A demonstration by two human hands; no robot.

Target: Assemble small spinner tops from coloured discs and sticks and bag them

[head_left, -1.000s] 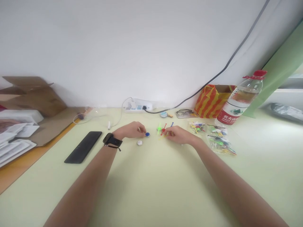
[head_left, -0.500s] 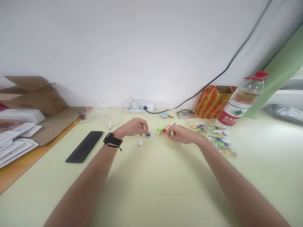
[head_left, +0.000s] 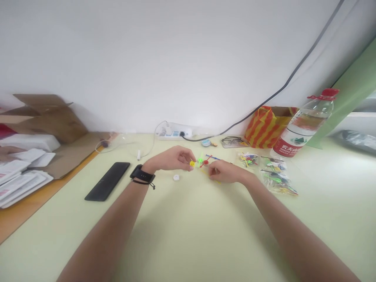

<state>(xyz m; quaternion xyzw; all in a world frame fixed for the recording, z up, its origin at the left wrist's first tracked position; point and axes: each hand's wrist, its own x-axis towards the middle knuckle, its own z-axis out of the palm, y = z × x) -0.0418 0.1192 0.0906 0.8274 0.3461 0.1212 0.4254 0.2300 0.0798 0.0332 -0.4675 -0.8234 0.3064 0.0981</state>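
My left hand (head_left: 179, 158) is closed in a pinch on a small round yellow plastic piece (head_left: 192, 163). Just right of it lie a bright green piece (head_left: 200, 160) and a red plastic piece with thin arms (head_left: 206, 162). A blue stick (head_left: 213, 157) rests behind my right hand (head_left: 225, 171), whose fingers are pinched together at the table. A thin yellow stick (head_left: 203, 171) shows on either side of those fingertips. On the table in front of my left hand sits a small white round piece (head_left: 176, 178).
Several clear bags of coloured parts (head_left: 276, 178) lie right, before a large water bottle (head_left: 302, 127) and striped bag (head_left: 261, 127). Glasses (head_left: 233, 141) and a power strip (head_left: 173, 133) are behind. Left are a black phone (head_left: 107, 181), white packets (head_left: 23, 184) and another person's hand (head_left: 10, 150).
My left hand has moved right, from a blue round piece, no longer seen, to the yellow one. My right hand shifted slightly nearer me, uncovering more of the blue stick.
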